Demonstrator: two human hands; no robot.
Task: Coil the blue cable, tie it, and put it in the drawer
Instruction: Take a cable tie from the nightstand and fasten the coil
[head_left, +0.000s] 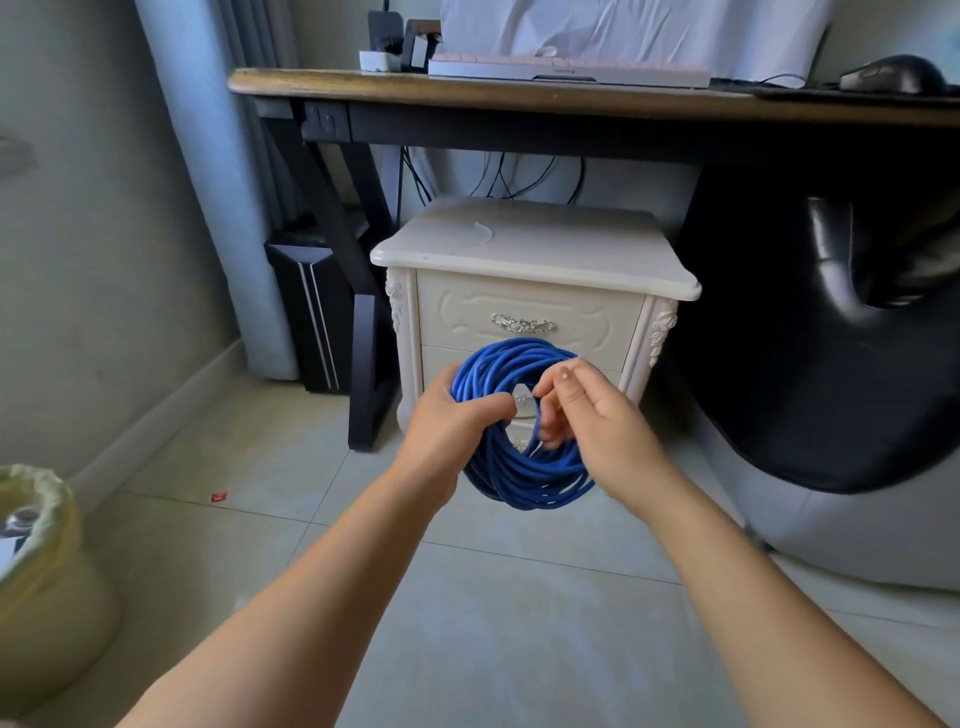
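Left hand (447, 421) fingers curled round our blue cable (519, 478): one coil, held in front of the nightstand (535, 254). Right hand (597, 421) fingers bent at the coil, blurred; can't tell what they pinch. Coil blocks the lower of two closed drawers (467, 306). One desk (467, 93) above the nightstand, one bin (47, 571) far left.

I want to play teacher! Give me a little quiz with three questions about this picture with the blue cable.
1. True or false: the top drawer is pulled open.
2. How is the blue cable right now? A) stretched out straight B) coiled in loops, gripped by the left hand C) cut into pieces
3. Fill the gap: the lined bin stands at the picture's ___ edge.

Key: 1 false, the top drawer is shut. 2 B. 3 left.
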